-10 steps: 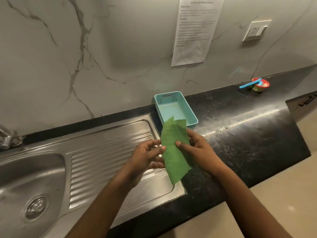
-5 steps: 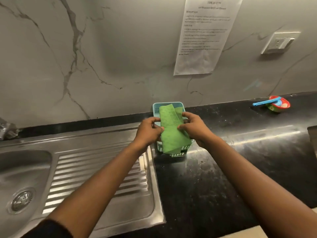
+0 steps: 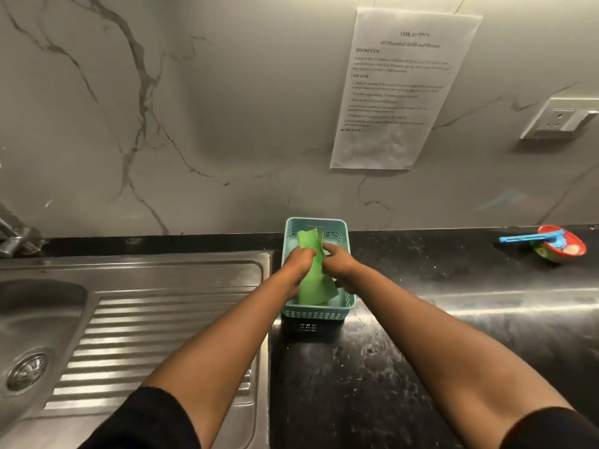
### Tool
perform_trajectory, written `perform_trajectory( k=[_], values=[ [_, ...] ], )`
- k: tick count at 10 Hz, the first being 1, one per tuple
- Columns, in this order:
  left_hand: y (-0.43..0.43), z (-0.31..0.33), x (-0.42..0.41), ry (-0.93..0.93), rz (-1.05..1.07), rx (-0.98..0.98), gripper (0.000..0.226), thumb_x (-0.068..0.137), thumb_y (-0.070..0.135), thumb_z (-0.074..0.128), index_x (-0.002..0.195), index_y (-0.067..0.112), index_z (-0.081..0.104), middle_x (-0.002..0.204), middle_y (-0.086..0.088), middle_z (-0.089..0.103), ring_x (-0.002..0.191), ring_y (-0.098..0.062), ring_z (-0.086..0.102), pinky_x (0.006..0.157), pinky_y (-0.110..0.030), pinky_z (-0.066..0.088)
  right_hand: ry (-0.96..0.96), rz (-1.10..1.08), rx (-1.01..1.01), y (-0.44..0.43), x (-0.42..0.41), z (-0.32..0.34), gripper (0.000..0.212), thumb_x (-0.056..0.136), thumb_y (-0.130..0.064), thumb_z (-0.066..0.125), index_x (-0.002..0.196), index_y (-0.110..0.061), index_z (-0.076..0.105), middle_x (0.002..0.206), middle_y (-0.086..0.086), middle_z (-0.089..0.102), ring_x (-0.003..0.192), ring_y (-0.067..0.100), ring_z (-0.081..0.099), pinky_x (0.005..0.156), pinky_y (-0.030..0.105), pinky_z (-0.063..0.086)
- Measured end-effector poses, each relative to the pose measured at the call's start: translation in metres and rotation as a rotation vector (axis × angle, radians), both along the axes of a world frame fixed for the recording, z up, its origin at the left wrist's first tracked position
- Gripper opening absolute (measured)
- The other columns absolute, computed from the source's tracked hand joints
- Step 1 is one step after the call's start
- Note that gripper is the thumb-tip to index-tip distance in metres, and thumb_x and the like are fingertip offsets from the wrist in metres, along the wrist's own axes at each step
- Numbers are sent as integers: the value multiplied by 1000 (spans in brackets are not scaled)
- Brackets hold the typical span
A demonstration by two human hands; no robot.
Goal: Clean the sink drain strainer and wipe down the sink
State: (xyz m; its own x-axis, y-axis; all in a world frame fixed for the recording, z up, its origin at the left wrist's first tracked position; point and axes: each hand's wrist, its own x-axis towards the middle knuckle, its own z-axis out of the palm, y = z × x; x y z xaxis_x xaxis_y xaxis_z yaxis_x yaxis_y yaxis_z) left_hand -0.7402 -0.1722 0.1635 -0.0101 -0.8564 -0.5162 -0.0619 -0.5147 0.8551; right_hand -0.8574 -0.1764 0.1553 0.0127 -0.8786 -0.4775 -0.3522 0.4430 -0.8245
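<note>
A folded green cloth (image 3: 313, 280) lies inside the small teal plastic basket (image 3: 316, 314) that stands on the black counter by the wall. My left hand (image 3: 298, 260) grips the cloth's left edge and my right hand (image 3: 337, 262) grips its right edge, both inside the basket. The steel sink basin (image 3: 35, 319) is at the far left, with the round drain strainer (image 3: 26, 372) in its bottom. A ribbed steel drainboard (image 3: 155, 338) lies between the basin and the basket.
The black counter (image 3: 470, 319) stretches to the right. On it at the far right sits a red bowl (image 3: 560, 247) with a blue tool across it. The tap base (image 3: 16, 238) shows at the left edge. On the marble wall hang a paper sheet (image 3: 402, 89) and a socket (image 3: 557, 119).
Both hands carried the cloth from above the drainboard's edge forward and down into the teal basket. The view has shifted closer to the wall.
</note>
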Motion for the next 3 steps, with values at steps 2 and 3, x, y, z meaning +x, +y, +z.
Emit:
perform_trajectory(
  k=[2, 3],
  values=[
    [0, -17, -5, 0, -34, -32, 27, 106, 16, 46, 128, 18, 61, 140, -14, 63, 109, -20, 67, 82, -23, 54, 54, 20, 25, 2, 4, -18, 78, 96, 3, 43, 166, -20, 17, 152, 18, 52, 118, 31, 62, 84, 35, 50],
    [2, -19, 1, -82, -64, -46, 54, 108, 21, 45, 160, 11, 36, 167, -10, 37, 151, -27, 38, 116, -35, 33, 254, 34, -89, 6, 0, -20, 77, 94, 0, 46, 165, -14, 22, 164, 11, 39, 139, 30, 52, 101, 34, 49]
  ],
)
